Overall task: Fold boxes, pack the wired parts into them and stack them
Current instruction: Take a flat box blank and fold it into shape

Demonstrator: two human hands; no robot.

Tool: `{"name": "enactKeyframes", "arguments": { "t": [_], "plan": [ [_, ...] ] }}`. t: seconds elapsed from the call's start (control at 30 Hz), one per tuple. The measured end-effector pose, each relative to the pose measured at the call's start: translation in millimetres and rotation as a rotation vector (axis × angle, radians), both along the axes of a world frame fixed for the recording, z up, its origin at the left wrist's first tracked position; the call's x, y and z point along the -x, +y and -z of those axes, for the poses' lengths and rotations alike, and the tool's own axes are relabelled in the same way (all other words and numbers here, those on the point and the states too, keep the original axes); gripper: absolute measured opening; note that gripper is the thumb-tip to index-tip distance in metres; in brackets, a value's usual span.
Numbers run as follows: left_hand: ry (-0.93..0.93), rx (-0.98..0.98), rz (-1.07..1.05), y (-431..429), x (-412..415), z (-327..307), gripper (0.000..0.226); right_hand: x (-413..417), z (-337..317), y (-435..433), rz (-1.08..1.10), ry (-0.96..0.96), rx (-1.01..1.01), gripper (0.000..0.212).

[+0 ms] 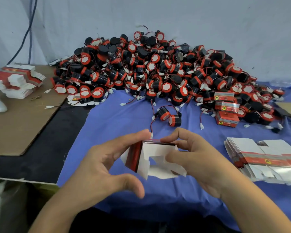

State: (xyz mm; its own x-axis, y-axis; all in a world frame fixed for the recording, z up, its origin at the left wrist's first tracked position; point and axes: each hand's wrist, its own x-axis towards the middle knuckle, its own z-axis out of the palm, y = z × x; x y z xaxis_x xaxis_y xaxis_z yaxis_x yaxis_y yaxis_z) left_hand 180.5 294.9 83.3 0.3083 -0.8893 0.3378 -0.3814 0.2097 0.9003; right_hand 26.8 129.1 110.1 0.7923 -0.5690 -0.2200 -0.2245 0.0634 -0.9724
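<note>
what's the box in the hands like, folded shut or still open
Still open. The box held between the left hand and right hand shows its white inside, with flaps sticking out unfolded.

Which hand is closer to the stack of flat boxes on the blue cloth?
Right. The right hand holds the half-folded box just left of the stack; the left hand grips the box's far side, farther off.
</note>
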Motion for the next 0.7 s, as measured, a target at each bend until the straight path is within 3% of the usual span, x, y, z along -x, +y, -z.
{"name": "enactKeyframes", "arguments": {
  "t": [0.23,0.3,0.37,0.43,0.57,0.7],
  "plan": [
    [0.126,0.083,-0.269,-14.6,15.7,19.2,0.054,0.5,8.3,14.3,0.016,0.005,0.200,0.029],
    [0.265,0.129,-0.288,-15.9,17.4,22.2,0.052,6.3,9.3,10.2,-0.087,-0.075,0.056,0.025],
    [0.432,0.159,-0.292,-16.9,17.6,23.8,0.054,17.1,8.2,3.7,-0.226,-0.160,-0.163,0.035],
    [0.534,0.182,-0.291,-17.7,18.0,24.3,0.055,24.4,10.6,-0.3,-0.293,-0.251,-0.238,0.046],
    [0.607,0.214,-0.306,-22.5,25.1,26.2,0.053,20.6,25.6,5.0,-0.102,-0.283,-0.013,0.047],
    [0.591,0.254,-0.335,-26.2,29.3,30.3,0.052,13.7,35.1,16.1,-0.046,-0.276,0.143,0.041]
  ]
}}
